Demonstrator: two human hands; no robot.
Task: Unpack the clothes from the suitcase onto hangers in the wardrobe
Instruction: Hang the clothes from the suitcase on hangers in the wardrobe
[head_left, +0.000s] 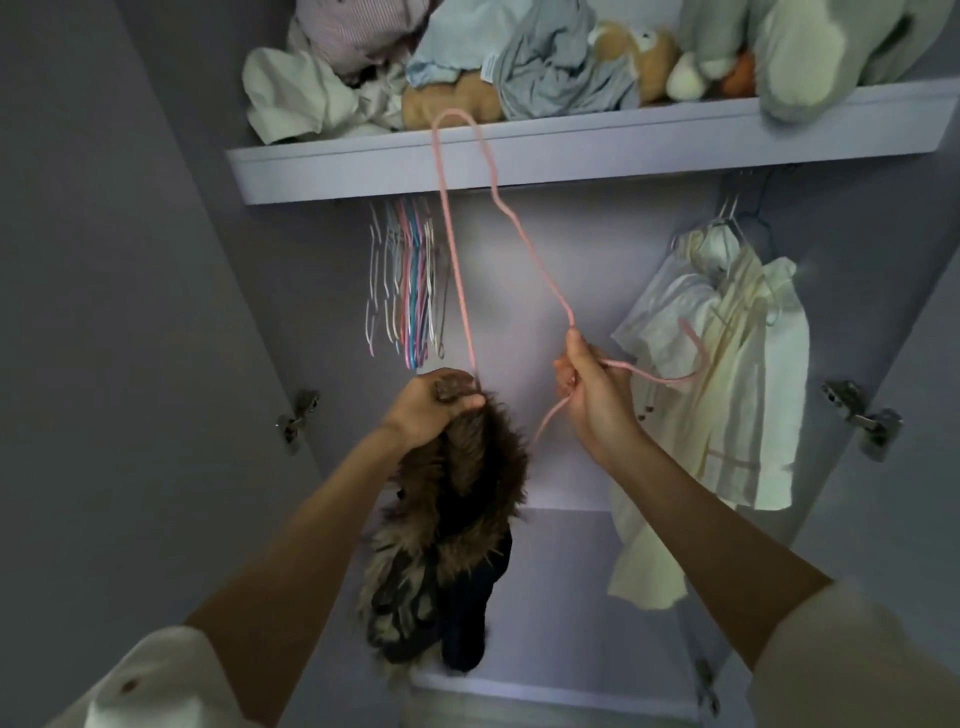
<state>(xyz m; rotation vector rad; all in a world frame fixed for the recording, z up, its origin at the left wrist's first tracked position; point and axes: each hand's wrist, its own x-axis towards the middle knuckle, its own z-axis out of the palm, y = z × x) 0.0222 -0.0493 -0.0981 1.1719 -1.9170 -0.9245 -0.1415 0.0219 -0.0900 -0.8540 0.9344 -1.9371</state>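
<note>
I stand before the open wardrobe with a pink wire hanger (456, 244) held up between my hands. My right hand (592, 395) grips the hanger at its neck, the hook curving off to the right. My left hand (434, 402) grips a brown furry garment with a dark lining (457, 525) at the hanger's other end; the garment hangs down below that hand. The suitcase is out of view.
A bunch of bare coloured hangers (408, 280) hangs under the shelf (519, 156) at the left. Cream and white clothes (722, 374) hang at the right. Crumpled clothes and soft toys (639, 47) crowd the shelf. Door hinges (296, 415) show on both sides.
</note>
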